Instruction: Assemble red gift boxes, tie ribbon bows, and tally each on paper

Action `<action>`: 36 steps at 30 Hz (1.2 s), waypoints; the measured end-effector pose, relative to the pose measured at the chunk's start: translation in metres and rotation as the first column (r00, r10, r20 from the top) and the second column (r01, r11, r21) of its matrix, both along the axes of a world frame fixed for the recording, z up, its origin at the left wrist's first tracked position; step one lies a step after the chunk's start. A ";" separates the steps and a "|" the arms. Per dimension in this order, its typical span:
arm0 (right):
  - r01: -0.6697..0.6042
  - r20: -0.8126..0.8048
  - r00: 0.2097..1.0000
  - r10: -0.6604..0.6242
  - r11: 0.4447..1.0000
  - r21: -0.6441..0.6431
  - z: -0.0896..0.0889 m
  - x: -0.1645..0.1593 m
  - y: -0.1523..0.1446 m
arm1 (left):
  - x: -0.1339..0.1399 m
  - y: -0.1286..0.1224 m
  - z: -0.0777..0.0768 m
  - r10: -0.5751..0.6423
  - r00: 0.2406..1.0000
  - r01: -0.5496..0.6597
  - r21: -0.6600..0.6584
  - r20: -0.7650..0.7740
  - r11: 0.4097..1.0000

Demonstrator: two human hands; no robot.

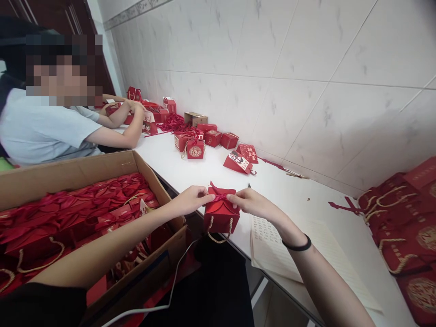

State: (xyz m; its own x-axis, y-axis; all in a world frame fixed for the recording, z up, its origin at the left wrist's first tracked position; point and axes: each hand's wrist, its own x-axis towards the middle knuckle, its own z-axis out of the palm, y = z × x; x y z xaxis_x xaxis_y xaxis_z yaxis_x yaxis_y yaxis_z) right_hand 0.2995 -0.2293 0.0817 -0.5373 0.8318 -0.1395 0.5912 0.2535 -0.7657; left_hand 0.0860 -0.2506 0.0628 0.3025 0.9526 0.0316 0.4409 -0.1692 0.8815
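Observation:
A red gift box (221,221) with beige rope handles stands at the front edge of the white table, its curved top flaps folded together. Across its top runs a dark pink ribbon (221,196), tied at the middle. The fingers of my left hand (195,200) pinch the ribbon on the left of the knot. From the other side, my right hand (250,203) pinches it between thumb and forefinger. The rope handles hang down the near face of the box.
Left of me is a cardboard carton (160,181) full of ribboned red boxes. Sheets of handwritten paper (306,254) lie at right, near stacked red bags (408,227). Red boxes (195,149) and a flat card box (237,162) sit farther back. A co-worker (61,122) sits at left.

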 end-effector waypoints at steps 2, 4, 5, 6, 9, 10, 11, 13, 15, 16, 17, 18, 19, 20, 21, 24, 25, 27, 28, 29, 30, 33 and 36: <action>-0.014 -0.029 0.999 0.014 1.000 -0.004 -0.001 0.001 0.002 | -0.002 0.002 -0.001 -0.050 0.996 0.052 -0.035 0.068 0.998; -0.058 -0.071 0.996 0.056 0.998 -0.023 -0.001 0.004 0.005 | -0.004 0.004 -0.001 -0.096 0.987 0.106 -0.078 0.125 0.991; -0.088 -0.099 0.992 0.083 0.995 -0.043 -0.001 0.005 0.006 | -0.006 0.005 -0.001 -0.113 0.983 0.129 -0.101 0.146 0.987; -0.122 -0.132 0.985 0.112 0.990 -0.069 0.000 0.006 0.008 | -0.007 0.005 0.000 -0.126 0.978 0.147 -0.122 0.166 0.982; -0.216 -0.268 0.950 0.162 0.959 -0.185 0.003 0.010 0.011 | -0.009 0.005 0.002 -0.151 0.963 0.187 -0.151 0.221 0.971; -0.238 -0.308 0.937 0.164 0.946 -0.221 0.003 0.011 0.012 | -0.009 0.005 0.002 -0.157 0.959 0.196 -0.152 0.235 0.969; -0.254 -0.338 0.927 0.162 0.934 -0.250 0.002 0.012 0.013 | -0.009 0.005 0.002 -0.163 0.956 0.203 -0.151 0.245 0.967; -0.268 -0.358 0.921 0.156 0.919 -0.290 -0.001 0.014 0.016 | -0.010 0.007 0.000 -0.170 0.952 0.214 -0.158 0.253 0.964; -0.278 -0.358 0.920 0.158 0.908 -0.314 -0.004 0.016 0.019 | -0.011 0.008 -0.003 -0.172 0.953 0.219 -0.176 0.250 0.960; -0.283 -0.363 0.918 0.158 0.903 -0.324 -0.005 0.016 0.021 | -0.011 0.009 -0.004 -0.173 0.953 0.221 -0.183 0.247 0.958; -0.288 -0.370 0.916 0.157 0.898 -0.332 -0.007 0.017 0.022 | -0.012 0.010 -0.006 -0.174 0.954 0.223 -0.188 0.244 0.956; -0.293 -0.378 0.913 0.155 0.893 -0.341 -0.007 0.017 0.023 | -0.013 0.011 -0.007 -0.176 0.954 0.225 -0.195 0.241 0.955; -0.295 -0.383 0.911 0.150 0.888 -0.353 -0.008 0.018 0.024 | -0.014 0.011 -0.007 -0.176 0.955 0.226 -0.200 0.240 0.953; -0.293 -0.384 0.912 0.143 0.884 -0.366 -0.008 0.018 0.025 | -0.015 0.011 -0.008 -0.179 0.955 0.229 -0.206 0.238 0.951; -0.284 -0.382 0.915 0.131 0.881 -0.378 -0.008 0.019 0.025 | -0.016 0.011 -0.008 -0.182 0.955 0.233 -0.210 0.236 0.950; -0.249 -0.377 0.922 0.086 0.878 -0.408 -0.008 0.020 0.026 | -0.018 0.012 -0.009 -0.186 0.956 0.235 -0.211 0.228 0.949; -0.244 -0.382 0.921 0.075 0.876 -0.416 -0.008 0.020 0.026 | -0.018 0.012 -0.009 -0.190 0.955 0.239 -0.211 0.228 0.948; -0.249 -0.401 0.914 0.064 0.868 -0.430 -0.008 0.021 0.027 | -0.019 0.014 -0.012 -0.197 0.953 0.245 -0.202 0.231 0.948; -0.258 -0.413 0.909 0.063 0.862 -0.436 -0.009 0.021 0.027 | -0.020 0.015 -0.015 -0.202 0.951 0.248 -0.189 0.233 0.950; -0.268 -0.423 0.904 0.066 0.858 -0.438 -0.009 0.022 0.027 | -0.020 0.017 -0.017 -0.210 0.948 0.254 -0.171 0.237 0.952; -0.282 -0.434 0.898 0.074 0.854 -0.437 -0.009 0.022 0.028 | -0.021 0.018 -0.019 -0.220 0.945 0.261 -0.153 0.242 0.953; -0.337 -0.457 0.881 0.122 0.840 -0.425 -0.012 0.024 0.030 | -0.023 0.019 -0.024 -0.249 0.933 0.288 -0.126 0.260 0.949; -0.357 -0.469 0.873 0.135 0.833 -0.424 -0.015 0.024 0.031 | -0.024 0.018 -0.026 -0.234 0.934 0.272 -0.116 0.269 0.955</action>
State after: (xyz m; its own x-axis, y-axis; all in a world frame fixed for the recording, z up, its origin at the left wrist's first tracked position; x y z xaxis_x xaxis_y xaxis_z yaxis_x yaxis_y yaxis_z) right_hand 0.3240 -0.1984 0.0670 -0.8120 0.5451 -0.2085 0.1704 -0.1203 -0.9780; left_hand 0.0618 -0.2323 0.0372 0.5348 0.8450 0.0008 0.1634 -0.1044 0.9810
